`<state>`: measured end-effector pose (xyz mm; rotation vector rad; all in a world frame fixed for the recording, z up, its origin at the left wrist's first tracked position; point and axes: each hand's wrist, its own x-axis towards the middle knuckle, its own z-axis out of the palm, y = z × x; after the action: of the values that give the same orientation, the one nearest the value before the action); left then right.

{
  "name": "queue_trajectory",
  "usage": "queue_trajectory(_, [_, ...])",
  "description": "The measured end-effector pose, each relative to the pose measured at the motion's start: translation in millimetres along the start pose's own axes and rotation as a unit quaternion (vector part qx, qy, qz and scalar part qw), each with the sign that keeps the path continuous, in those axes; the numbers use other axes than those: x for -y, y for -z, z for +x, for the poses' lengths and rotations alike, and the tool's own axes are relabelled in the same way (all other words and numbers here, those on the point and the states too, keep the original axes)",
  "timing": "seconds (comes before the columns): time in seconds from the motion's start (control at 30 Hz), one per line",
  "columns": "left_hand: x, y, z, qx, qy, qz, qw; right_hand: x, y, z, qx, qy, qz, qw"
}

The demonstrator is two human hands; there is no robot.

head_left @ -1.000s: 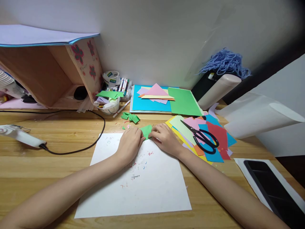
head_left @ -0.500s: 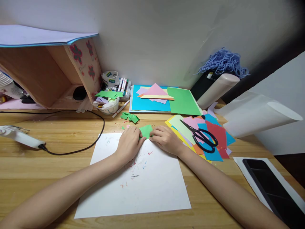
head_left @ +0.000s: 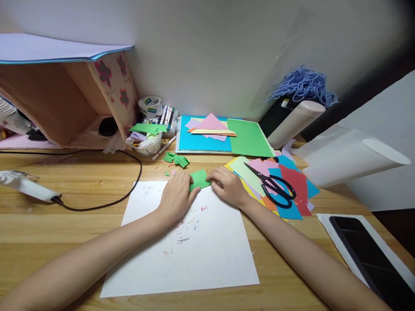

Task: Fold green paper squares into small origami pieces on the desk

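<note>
A small piece of green paper (head_left: 200,178) lies between my hands at the far edge of a marked white sheet (head_left: 207,250). My left hand (head_left: 176,192) covers its left side, the thumb on top and the fingers curled at the edge. At its right corner, my right hand (head_left: 228,185) pinches the paper with bent fingers. What the right fingertips do under the paper is hidden. Green paper scraps (head_left: 177,159) lie just beyond my left hand.
Black-handled scissors (head_left: 277,188) rest on coloured paper pieces (head_left: 295,177) at the right. Behind stand a paper stack (head_left: 207,144), a tub of scraps (head_left: 147,144) and a cardboard box (head_left: 71,103). A glue gun (head_left: 29,186) with its cord lies left; a phone (head_left: 366,255) lies right.
My right hand has slid slightly to the right along the green paper, and more of the paper shows between my hands. The left hand stays nearly in place.
</note>
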<state>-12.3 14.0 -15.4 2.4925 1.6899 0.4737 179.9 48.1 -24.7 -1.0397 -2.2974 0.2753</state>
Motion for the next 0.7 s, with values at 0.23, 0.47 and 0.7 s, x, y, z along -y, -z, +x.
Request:
queue_trajectory(0.23, [1,-0.7,0,-0.003,-0.006,-0.002,1.000,-1,2,2,0.025,-0.070,0.110,0.991])
queue_trajectory(0.47, [1,-0.7,1,0.008,-0.006,0.004,1.000,-2,1,4,0.047,-0.084,0.128,0.987])
queue_trajectory(0.7, [2,-1.9,2,0.008,-0.010,0.007,1.000,8,2,6,0.055,-0.050,0.040,0.996])
